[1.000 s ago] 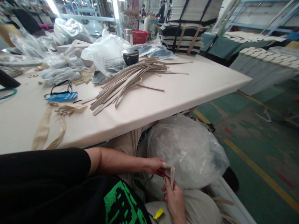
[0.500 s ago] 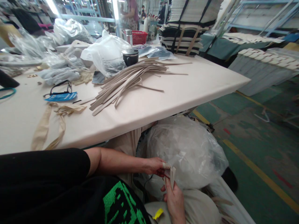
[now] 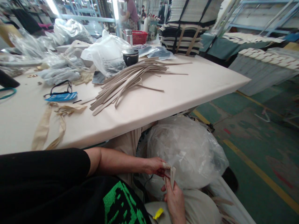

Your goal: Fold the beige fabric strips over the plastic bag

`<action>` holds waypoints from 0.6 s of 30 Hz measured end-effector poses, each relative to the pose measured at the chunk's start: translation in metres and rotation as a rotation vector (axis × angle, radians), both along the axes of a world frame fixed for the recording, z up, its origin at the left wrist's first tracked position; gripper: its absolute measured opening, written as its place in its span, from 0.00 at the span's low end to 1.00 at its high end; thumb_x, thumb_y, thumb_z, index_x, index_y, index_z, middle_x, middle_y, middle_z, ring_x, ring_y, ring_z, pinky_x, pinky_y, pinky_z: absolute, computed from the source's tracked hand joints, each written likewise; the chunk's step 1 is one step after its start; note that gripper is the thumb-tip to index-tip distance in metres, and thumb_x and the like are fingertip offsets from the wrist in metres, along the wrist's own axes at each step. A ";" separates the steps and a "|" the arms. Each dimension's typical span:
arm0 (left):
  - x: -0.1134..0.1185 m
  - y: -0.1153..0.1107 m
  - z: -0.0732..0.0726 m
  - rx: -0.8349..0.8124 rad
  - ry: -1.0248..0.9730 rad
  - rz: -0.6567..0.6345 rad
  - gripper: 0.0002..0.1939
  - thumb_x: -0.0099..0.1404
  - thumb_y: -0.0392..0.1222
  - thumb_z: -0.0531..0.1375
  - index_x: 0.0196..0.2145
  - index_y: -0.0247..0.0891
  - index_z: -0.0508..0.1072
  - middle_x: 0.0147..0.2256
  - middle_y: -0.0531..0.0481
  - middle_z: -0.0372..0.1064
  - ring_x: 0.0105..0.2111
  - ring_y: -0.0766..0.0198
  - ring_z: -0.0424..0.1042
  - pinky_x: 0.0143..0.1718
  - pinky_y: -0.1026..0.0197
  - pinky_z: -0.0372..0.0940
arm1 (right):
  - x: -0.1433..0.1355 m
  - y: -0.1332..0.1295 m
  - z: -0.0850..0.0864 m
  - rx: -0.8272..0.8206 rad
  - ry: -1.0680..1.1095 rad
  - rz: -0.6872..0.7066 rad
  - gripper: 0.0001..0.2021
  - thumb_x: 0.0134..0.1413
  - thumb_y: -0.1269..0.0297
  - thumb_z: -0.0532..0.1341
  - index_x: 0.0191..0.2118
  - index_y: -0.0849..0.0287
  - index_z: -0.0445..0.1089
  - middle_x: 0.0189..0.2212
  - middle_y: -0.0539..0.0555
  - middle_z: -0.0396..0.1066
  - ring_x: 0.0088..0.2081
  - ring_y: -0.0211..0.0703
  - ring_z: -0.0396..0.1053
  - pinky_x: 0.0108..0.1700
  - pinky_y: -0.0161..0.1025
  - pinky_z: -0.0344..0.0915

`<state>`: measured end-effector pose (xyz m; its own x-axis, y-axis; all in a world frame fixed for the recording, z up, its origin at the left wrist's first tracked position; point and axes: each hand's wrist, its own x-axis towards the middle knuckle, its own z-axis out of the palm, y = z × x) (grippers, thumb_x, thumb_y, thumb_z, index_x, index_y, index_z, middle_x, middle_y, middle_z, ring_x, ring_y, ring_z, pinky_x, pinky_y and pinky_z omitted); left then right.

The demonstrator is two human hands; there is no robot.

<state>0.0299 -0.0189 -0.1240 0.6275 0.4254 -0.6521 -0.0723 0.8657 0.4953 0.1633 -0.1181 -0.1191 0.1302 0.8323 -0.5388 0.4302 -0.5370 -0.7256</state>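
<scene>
Low over my lap, my right hand (image 3: 174,199) is closed round a few beige fabric strips (image 3: 173,176) whose ends stick up from the fingers. My left hand (image 3: 157,166) reaches in from the left, with pale tape on a finger, and its fingers are closed at the same strips near their top. Exactly what the left fingertips pinch is partly hidden. Behind both hands bulges a large clear plastic bag (image 3: 187,149). On the table above lies a loose bundle of similar beige strips (image 3: 130,77).
The pale-covered table (image 3: 198,81) spans the middle, its edge above my hands. On it are glasses (image 3: 60,88), a blue packet (image 3: 61,96), a tan cloth band (image 3: 42,130), a dark cup (image 3: 130,57) and a white plastic bag (image 3: 105,53). A person (image 3: 132,14) stands far back.
My hands and the strips stay almost in place. In the background, the person has shifted slightly.
</scene>
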 end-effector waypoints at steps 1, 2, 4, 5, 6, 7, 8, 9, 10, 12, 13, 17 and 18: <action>0.000 0.000 0.000 -0.002 0.002 0.001 0.24 0.40 0.51 0.70 0.30 0.33 0.70 0.26 0.51 0.68 0.26 0.68 0.67 0.32 0.63 0.60 | 0.000 0.000 0.000 0.001 -0.002 0.002 0.27 0.54 0.39 0.47 0.37 0.59 0.68 0.19 0.48 0.67 0.15 0.38 0.62 0.20 0.36 0.59; 0.000 0.000 0.001 -0.002 0.006 0.003 0.23 0.40 0.51 0.70 0.30 0.33 0.70 0.26 0.51 0.68 0.26 0.68 0.67 0.32 0.63 0.60 | 0.000 -0.001 -0.001 0.004 0.000 0.004 0.27 0.54 0.39 0.47 0.37 0.60 0.68 0.19 0.48 0.67 0.15 0.38 0.62 0.20 0.36 0.59; 0.000 0.000 0.001 -0.001 0.013 0.005 0.22 0.41 0.50 0.70 0.29 0.33 0.70 0.26 0.52 0.68 0.25 0.69 0.67 0.32 0.64 0.60 | 0.001 -0.002 -0.002 0.007 0.011 0.006 0.27 0.54 0.39 0.47 0.38 0.60 0.68 0.20 0.49 0.68 0.15 0.38 0.62 0.20 0.36 0.59; 0.000 0.000 0.001 0.000 0.017 0.005 0.21 0.42 0.50 0.70 0.29 0.33 0.70 0.26 0.52 0.68 0.25 0.69 0.67 0.31 0.64 0.60 | 0.001 -0.002 -0.002 0.007 0.014 0.005 0.27 0.54 0.39 0.47 0.38 0.60 0.68 0.20 0.49 0.68 0.15 0.38 0.62 0.20 0.36 0.58; 0.000 0.000 0.001 0.000 0.017 0.004 0.21 0.42 0.50 0.69 0.29 0.33 0.70 0.26 0.52 0.68 0.25 0.69 0.67 0.31 0.64 0.60 | 0.001 -0.002 -0.002 0.005 0.015 0.006 0.28 0.54 0.39 0.47 0.38 0.60 0.68 0.20 0.49 0.68 0.15 0.38 0.62 0.20 0.36 0.58; 0.000 0.000 0.001 -0.001 0.017 0.003 0.21 0.42 0.50 0.69 0.29 0.33 0.70 0.25 0.52 0.68 0.25 0.69 0.67 0.31 0.64 0.60 | 0.001 -0.002 -0.002 0.004 0.012 0.006 0.28 0.53 0.39 0.47 0.38 0.60 0.68 0.20 0.49 0.68 0.15 0.38 0.62 0.20 0.36 0.58; 0.000 0.000 0.001 -0.001 0.014 0.001 0.21 0.42 0.50 0.69 0.29 0.33 0.70 0.25 0.52 0.68 0.25 0.69 0.67 0.31 0.64 0.60 | 0.001 -0.002 -0.002 0.001 0.005 0.006 0.28 0.53 0.39 0.47 0.38 0.60 0.68 0.20 0.49 0.68 0.15 0.38 0.62 0.20 0.36 0.58; 0.000 0.000 0.001 -0.001 0.008 -0.001 0.21 0.42 0.50 0.69 0.29 0.33 0.70 0.26 0.52 0.68 0.25 0.69 0.67 0.31 0.64 0.60 | 0.001 -0.002 -0.002 -0.002 -0.001 0.006 0.28 0.53 0.38 0.47 0.38 0.60 0.68 0.20 0.49 0.68 0.15 0.38 0.62 0.20 0.36 0.58; -0.001 0.000 0.001 -0.001 0.005 -0.001 0.21 0.42 0.50 0.69 0.29 0.33 0.71 0.25 0.52 0.68 0.25 0.69 0.67 0.31 0.64 0.60 | 0.001 -0.002 -0.001 -0.003 -0.005 0.004 0.28 0.53 0.38 0.47 0.37 0.60 0.68 0.20 0.49 0.69 0.15 0.38 0.62 0.20 0.36 0.58; -0.001 0.000 0.000 0.002 -0.007 -0.003 0.22 0.41 0.51 0.70 0.30 0.33 0.71 0.26 0.51 0.69 0.26 0.68 0.67 0.32 0.64 0.60 | 0.000 -0.001 0.000 -0.002 0.003 -0.002 0.28 0.52 0.38 0.47 0.37 0.59 0.68 0.20 0.49 0.68 0.15 0.38 0.62 0.20 0.35 0.58; -0.001 0.000 0.000 0.003 -0.011 -0.002 0.23 0.40 0.51 0.70 0.30 0.33 0.71 0.26 0.51 0.69 0.26 0.68 0.67 0.32 0.64 0.60 | 0.000 -0.001 0.001 -0.001 0.011 -0.004 0.28 0.52 0.38 0.47 0.37 0.59 0.68 0.20 0.49 0.68 0.15 0.37 0.61 0.20 0.35 0.58; 0.000 0.000 -0.005 -0.002 -0.019 -0.009 0.25 0.38 0.52 0.70 0.30 0.33 0.71 0.26 0.51 0.69 0.27 0.68 0.68 0.32 0.64 0.60 | -0.001 0.000 0.002 0.004 0.026 -0.005 0.27 0.52 0.39 0.48 0.37 0.59 0.67 0.19 0.48 0.67 0.15 0.37 0.61 0.19 0.35 0.58; 0.000 0.000 -0.006 0.000 -0.020 -0.009 0.25 0.38 0.52 0.70 0.30 0.33 0.71 0.26 0.51 0.69 0.27 0.67 0.68 0.32 0.63 0.60 | -0.001 0.000 0.002 0.005 0.021 -0.008 0.27 0.53 0.39 0.48 0.37 0.59 0.67 0.19 0.48 0.67 0.15 0.37 0.61 0.19 0.35 0.58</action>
